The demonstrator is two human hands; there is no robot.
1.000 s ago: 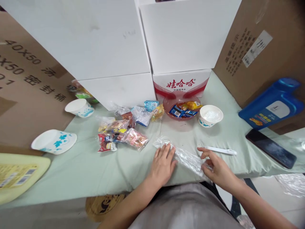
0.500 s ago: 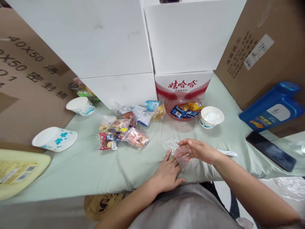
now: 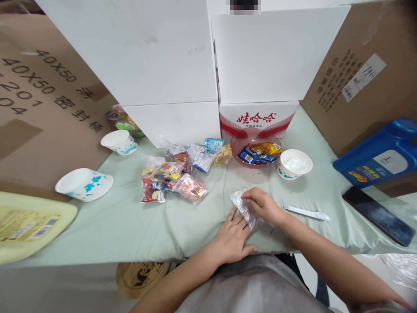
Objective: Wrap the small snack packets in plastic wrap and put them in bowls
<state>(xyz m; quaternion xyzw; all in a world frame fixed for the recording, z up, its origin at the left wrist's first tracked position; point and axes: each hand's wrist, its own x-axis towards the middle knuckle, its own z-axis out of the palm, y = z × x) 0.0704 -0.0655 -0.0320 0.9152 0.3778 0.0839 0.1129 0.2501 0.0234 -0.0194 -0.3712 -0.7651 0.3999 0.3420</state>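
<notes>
A clear, crinkled plastic bag [image 3: 241, 199] lies on the cloth-covered table in front of me. My left hand [image 3: 228, 238] is flat on the cloth with its fingers stretched out, the fingertips at the bag's left edge. From the right, my right hand [image 3: 262, 206] reaches over the bag, its fingers bent and drawn together on the plastic; the thumb is partly hidden. A white utility knife [image 3: 306, 213] lies to the right of that hand. Left of the bag is a pile of wrapped snacks [image 3: 190, 187].
A pink bowl [image 3: 237, 157] with packets and a paper cup [image 3: 295, 176] holding clear plastic stand behind my hands. At right are a blue bottle [image 3: 374, 154] and a phone [image 3: 378, 216]. Two paper cups and a yellow bottle [image 3: 32, 224] are at left. White boxes [image 3: 174, 124] close off the back.
My right hand has come down onto the plastic bag, its fingers now bent closer together. My left hand stays flat in place. The whole view has shifted slightly, showing more of the utility knife.
</notes>
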